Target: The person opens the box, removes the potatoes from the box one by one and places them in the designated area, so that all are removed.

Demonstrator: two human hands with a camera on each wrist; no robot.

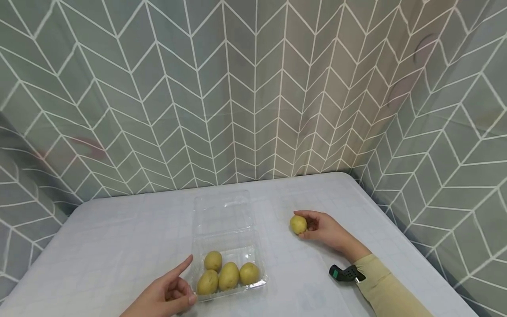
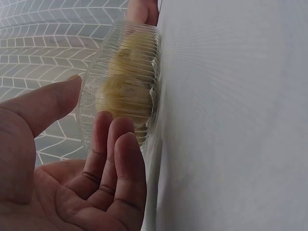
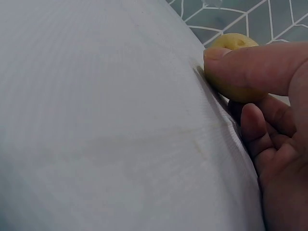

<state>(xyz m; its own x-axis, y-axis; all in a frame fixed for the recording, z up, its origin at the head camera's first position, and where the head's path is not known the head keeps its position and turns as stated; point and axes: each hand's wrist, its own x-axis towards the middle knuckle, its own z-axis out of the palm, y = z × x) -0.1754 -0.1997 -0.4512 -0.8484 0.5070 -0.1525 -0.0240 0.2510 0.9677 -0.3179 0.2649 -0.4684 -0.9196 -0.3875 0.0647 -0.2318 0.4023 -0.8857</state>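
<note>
Right hand (image 1: 328, 231) pinches 1 round yellow item (image 1: 297, 224), perhaps a potato; thumb and fingers should press opposite sides, lightly. The item lies at the fingertips, toward the desk's (image 1: 119, 246) right edge. Left hand (image 1: 166, 291), fingers relaxed, touches a clear container (image 1: 236, 253) of 4 similar items (image 1: 228, 276).

On the table (image 1: 295, 286) a bare lane runs to the curtain (image 1: 255, 110) at the far edge, between the clear box (image 1: 237, 253) with its opened lid (image 1: 222, 214) and the potato (image 1: 298, 224) in the right hand (image 1: 324, 230), while the left hand (image 1: 168, 290) blocks the box's left side.
</note>
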